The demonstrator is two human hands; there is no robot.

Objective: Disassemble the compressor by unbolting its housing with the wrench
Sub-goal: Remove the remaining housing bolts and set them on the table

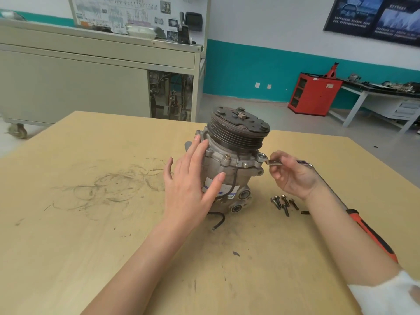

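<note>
— What's closest to you?
— Loose bolts (283, 203) on the bench (113, 223), by my right wrist, kept together, I think.
— And your hands?
— My left hand (191, 185), fingers straight, presses the compressor (245, 176) to steady it. My right hand (293, 176) has a pinching grip on the wrench (271, 162), ring end on the housing's corner. The compressor stands mid-bench, pulley up.

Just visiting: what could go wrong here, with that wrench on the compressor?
1. The right hand only pinches the small wrench set against the compressor, so it might slip off under force.
2. The left hand lies flat on the compressor, which stands on end; a hard pull could tip it.
3. The loose bolts lie near the right wrist and could be swept away.
</note>
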